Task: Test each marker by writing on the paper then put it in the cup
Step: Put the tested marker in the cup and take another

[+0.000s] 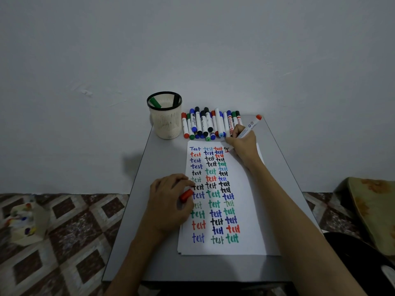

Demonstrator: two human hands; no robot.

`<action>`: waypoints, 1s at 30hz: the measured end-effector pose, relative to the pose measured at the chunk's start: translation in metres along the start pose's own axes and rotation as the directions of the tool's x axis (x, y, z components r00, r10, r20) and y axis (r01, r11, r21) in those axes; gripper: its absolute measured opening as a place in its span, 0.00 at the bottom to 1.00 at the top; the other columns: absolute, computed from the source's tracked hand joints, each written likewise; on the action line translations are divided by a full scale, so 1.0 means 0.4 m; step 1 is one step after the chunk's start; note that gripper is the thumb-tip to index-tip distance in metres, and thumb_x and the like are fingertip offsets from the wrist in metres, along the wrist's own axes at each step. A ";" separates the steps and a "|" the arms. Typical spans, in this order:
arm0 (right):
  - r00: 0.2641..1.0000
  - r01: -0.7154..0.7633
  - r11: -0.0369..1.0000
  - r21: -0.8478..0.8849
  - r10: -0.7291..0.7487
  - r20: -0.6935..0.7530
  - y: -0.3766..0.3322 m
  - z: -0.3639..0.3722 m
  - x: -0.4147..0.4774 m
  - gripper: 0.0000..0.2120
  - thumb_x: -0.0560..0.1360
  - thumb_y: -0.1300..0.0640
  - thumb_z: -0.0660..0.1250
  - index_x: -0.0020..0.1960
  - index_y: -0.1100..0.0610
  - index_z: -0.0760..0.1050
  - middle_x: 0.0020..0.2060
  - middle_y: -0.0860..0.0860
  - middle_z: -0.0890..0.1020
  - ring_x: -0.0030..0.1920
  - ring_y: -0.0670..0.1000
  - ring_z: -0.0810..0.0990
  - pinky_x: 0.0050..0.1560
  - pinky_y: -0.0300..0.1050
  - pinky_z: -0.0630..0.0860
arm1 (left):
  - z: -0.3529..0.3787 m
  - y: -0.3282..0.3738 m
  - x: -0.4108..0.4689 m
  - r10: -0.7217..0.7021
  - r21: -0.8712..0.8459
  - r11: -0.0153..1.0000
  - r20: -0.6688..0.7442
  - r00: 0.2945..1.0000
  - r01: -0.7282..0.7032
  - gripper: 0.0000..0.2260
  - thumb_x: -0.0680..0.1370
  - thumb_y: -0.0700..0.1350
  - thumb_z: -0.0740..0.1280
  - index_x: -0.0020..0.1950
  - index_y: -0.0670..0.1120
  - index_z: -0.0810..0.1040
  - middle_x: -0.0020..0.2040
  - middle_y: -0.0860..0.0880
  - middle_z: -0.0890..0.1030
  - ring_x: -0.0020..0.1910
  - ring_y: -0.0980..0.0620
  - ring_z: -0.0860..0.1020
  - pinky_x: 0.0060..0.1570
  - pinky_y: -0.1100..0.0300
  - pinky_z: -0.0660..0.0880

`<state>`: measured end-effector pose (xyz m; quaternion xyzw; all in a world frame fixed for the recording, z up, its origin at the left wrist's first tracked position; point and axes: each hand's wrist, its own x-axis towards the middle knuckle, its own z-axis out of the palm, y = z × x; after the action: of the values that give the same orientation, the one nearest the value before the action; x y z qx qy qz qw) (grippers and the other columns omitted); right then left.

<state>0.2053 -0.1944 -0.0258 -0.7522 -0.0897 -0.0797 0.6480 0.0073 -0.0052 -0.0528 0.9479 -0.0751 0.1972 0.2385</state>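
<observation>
Two hands are recorded over the counter (154, 242). A red marker (248, 128) is gripped by the right hand (243, 146), fingers curled round its barrel. Its tip is held at the paper (252, 210) at the top of a fourth column, where a short red stroke is seen. The marker's red rear end is tilted up and away to the right. A red cap (186, 195) is pinched in the curled fingers of the left hand (166, 201), which rests on the paper's left edge. Three columns of "test" in several colours are noted on the sheet. A row of markers (210, 124) is laid along the far edge, just beside the cup (165, 122), in which a green marker (155, 102) and a black marker (176, 99) are stood.
</observation>
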 end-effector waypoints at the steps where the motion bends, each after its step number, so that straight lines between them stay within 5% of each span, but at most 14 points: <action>1: 1.000 -0.002 1.000 0.007 0.002 0.003 0.001 -0.002 0.001 0.15 0.68 0.72 0.69 0.34 0.57 0.66 0.33 0.56 0.73 0.37 0.51 0.74 0.36 0.37 0.76 | 0.000 0.000 0.001 -0.001 0.000 1.000 0.001 1.000 0.001 0.18 0.71 0.57 0.59 0.57 0.53 0.75 0.58 0.54 0.74 0.58 0.58 0.70 0.61 0.59 0.55; 20: 0.999 -0.047 0.996 0.082 0.047 0.002 -0.009 -0.002 -0.006 0.17 0.69 0.74 0.67 0.34 0.57 0.64 0.33 0.52 0.74 0.37 0.46 0.77 0.35 0.32 0.76 | -0.001 0.001 0.001 -0.005 -0.027 1.000 -0.006 1.000 0.005 0.17 0.71 0.56 0.60 0.56 0.53 0.76 0.58 0.55 0.74 0.58 0.58 0.71 0.62 0.58 0.57; 26: 0.999 -0.030 0.999 0.033 0.030 0.012 -0.001 -0.008 -0.001 0.17 0.68 0.73 0.69 0.34 0.57 0.65 0.34 0.56 0.74 0.39 0.50 0.76 0.40 0.40 0.78 | -0.001 0.001 0.000 -0.004 -0.027 1.000 -0.007 1.000 0.004 0.18 0.71 0.57 0.60 0.57 0.53 0.75 0.58 0.55 0.74 0.58 0.57 0.71 0.62 0.58 0.57; 30: 0.998 -0.062 0.997 0.055 0.062 -0.003 -0.011 -0.005 -0.007 0.16 0.69 0.74 0.68 0.34 0.58 0.65 0.33 0.53 0.75 0.38 0.46 0.77 0.36 0.34 0.77 | 0.000 0.002 0.000 -0.010 -0.026 1.000 -0.006 1.000 0.009 0.18 0.71 0.57 0.60 0.57 0.53 0.75 0.58 0.55 0.74 0.58 0.58 0.70 0.62 0.59 0.56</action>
<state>0.2016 -0.1957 -0.0219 -0.7365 -0.0670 -0.0587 0.6706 0.0069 -0.0056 -0.0524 0.9445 -0.0725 0.1979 0.2520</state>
